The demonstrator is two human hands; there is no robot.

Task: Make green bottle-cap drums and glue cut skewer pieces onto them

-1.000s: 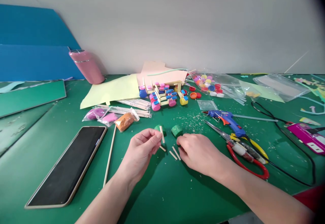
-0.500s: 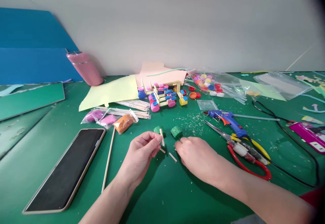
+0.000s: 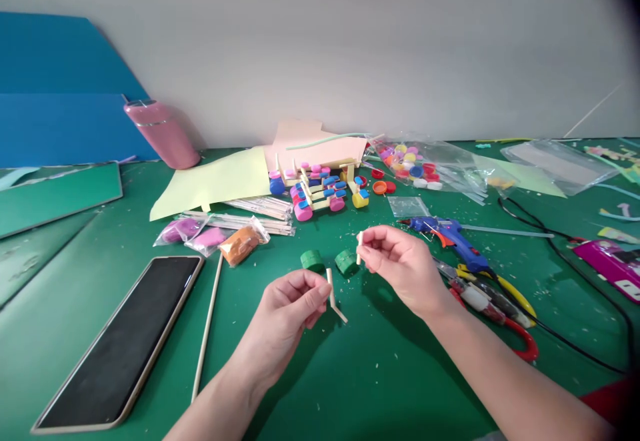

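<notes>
Between thumb and fingers, my left hand (image 3: 295, 304) pinches a short wooden stick (image 3: 330, 282) that stands nearly upright. Just below its lower end another short stick piece (image 3: 340, 314) lies on the table; whether the two touch I cannot tell. My right hand (image 3: 400, 264), raised a little higher, grips a second short wooden stick (image 3: 360, 249) in a pinch. Two green bottle caps (image 3: 312, 261) stand beyond the hands, the right-hand green cap (image 3: 345, 263) close to my right fingertips.
A phone (image 3: 120, 341) and a long wooden stick (image 3: 207, 327) lie left. On the right are a blue glue gun (image 3: 453, 237), red-handled scissors (image 3: 523, 341) and a black cord (image 3: 565, 334). Small cap-wheeled models (image 3: 320, 194) and bagged clay (image 3: 240, 244) sit farther back.
My right hand has lifted off the table with a short stick in its fingers. My left hand has shifted slightly right and nearer, still pinching its stick.
</notes>
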